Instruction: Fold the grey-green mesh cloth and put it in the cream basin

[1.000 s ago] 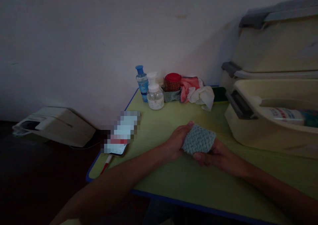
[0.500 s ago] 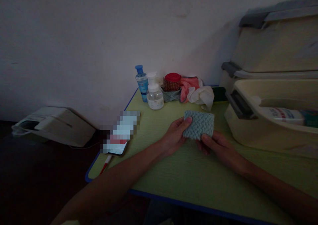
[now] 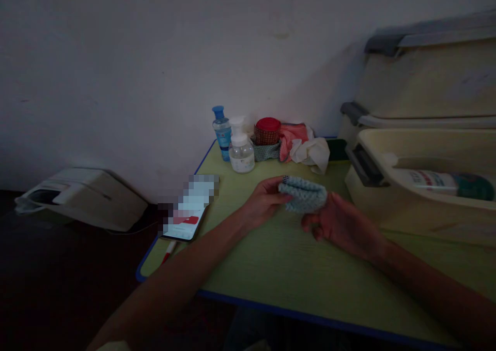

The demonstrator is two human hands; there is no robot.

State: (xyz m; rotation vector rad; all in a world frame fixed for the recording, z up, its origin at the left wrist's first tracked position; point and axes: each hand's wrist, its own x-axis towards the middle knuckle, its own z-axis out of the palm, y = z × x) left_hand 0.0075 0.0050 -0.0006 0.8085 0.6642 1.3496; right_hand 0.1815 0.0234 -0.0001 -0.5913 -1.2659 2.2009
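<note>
A small folded cloth [image 3: 304, 196], pale blue-grey with a bumpy weave, is held above the table. Its layers part a little along the upper edge, and a dark checked patch shows at its left corner. My left hand [image 3: 267, 198] pinches the left end, thumb in front and fingers partly hidden behind. At the right end, my right hand [image 3: 341, 222] closes on the cloth's edge, its other fingers curled below; the exact contact is hard to see in the dim light.
A phone [image 3: 186, 224] with a cable lies on the left of the table [image 3: 256, 268]. Along the back stand a blue bottle [image 3: 222, 136], a clear pump bottle [image 3: 242, 157], a red-lidded container [image 3: 268, 131] and crumpled cloths [image 3: 310, 152]. A cream bin [image 3: 372, 201] holding a bottle is at right.
The cloth has tipped from a flat face toward me to a bent, slightly parted shape. My right hand has shifted from its lower right corner to its right edge, palm turned more upward.
</note>
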